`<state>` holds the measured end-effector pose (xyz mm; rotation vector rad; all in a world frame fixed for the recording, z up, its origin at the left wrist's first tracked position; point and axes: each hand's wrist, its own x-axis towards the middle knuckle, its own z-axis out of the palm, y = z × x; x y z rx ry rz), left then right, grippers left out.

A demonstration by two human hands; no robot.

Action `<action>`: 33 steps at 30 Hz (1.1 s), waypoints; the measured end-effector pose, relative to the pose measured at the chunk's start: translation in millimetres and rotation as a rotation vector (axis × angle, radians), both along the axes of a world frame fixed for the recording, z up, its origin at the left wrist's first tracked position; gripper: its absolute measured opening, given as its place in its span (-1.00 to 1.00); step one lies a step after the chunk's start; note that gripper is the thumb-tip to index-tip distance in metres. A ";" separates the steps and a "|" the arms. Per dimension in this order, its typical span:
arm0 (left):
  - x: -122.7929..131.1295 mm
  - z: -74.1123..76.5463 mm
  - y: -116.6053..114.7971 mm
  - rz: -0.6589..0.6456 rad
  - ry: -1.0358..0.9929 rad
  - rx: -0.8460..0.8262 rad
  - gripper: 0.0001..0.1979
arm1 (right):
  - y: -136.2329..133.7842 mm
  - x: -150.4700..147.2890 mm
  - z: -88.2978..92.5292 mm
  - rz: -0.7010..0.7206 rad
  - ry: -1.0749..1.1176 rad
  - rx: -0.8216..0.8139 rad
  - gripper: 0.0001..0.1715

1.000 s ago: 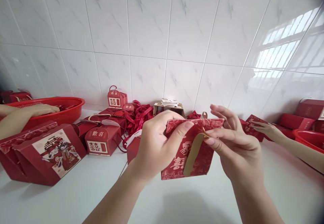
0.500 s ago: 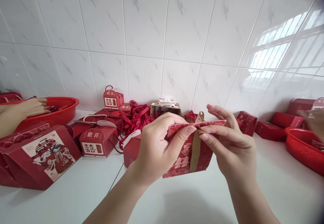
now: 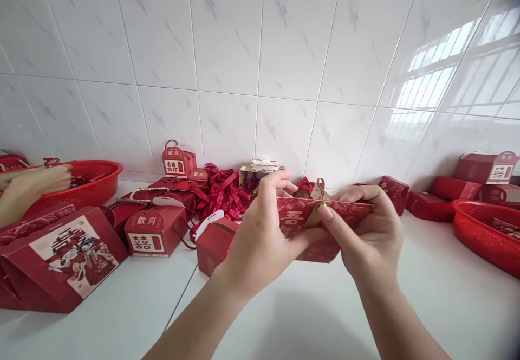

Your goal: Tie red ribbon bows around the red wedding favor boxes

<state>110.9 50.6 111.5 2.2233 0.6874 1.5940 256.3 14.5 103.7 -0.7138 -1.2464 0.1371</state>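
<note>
I find left hand (image 3: 264, 240) and right hand (image 3: 368, 240) gripping the red gift box (image 3: 296, 218), long edge crosswise, gold stud (image 3: 323, 204) at right thumb (image 3: 341, 231).

A basket (image 3: 104, 186) sits left of the box (image 3: 291, 218) I hold, another basket (image 3: 473, 235) right — ribbons (image 3: 228, 193) lie behind, slightly leftward.
</note>
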 end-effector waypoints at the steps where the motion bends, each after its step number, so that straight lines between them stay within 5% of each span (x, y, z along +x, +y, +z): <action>1: -0.2 -0.2 0.7 0.011 0.004 -0.014 -0.26 | 0.4 -0.1 -0.1 -0.033 -0.014 0.016 -0.75; 4: -10.5 6.4 2.6 0.086 0.064 -0.027 -0.41 | 1.6 1.2 0.0 -0.100 -0.040 0.059 -0.73; 7: -34.0 20.1 2.6 0.168 0.220 -0.137 -0.79 | 2.8 4.6 1.0 -0.124 -0.060 0.093 -0.72; 10: -60.8 34.5 -1.2 0.173 0.313 -0.208 -0.75 | 3.5 8.1 2.3 -0.091 -0.128 0.112 -0.72; 14: -80.9 46.8 -10.9 0.062 0.092 -0.072 -0.84 | 3.1 8.3 2.3 0.054 -0.325 0.102 -0.72; 17: -76.8 47.0 -17.5 -0.077 -0.172 -0.062 -0.93 | 2.1 3.6 -0.1 0.202 -0.460 0.150 -0.71; 20: -63.5 41.9 -20.4 -0.206 -0.324 -0.133 -0.72 | 1.0 -1.7 -2.5 0.241 -0.520 0.234 -0.71; 22: -55.9 38.7 -20.3 -0.228 -0.287 -0.125 -0.65 | 0.2 -3.4 -3.2 0.222 -0.540 0.261 -0.71; 26: -50.9 36.4 -19.3 -0.204 -0.031 -0.128 -0.92 | -1.2 -2.0 -2.2 0.180 -0.555 0.277 -0.70; 30: -51.1 36.9 -19.1 -0.274 0.102 -0.178 -0.79 | -2.2 1.3 -0.7 0.135 -0.532 0.244 -0.69; 33: -48.4 36.3 -18.0 -0.209 0.105 -0.038 -0.78 | -3.1 4.1 -0.6 0.090 -0.504 0.216 -0.69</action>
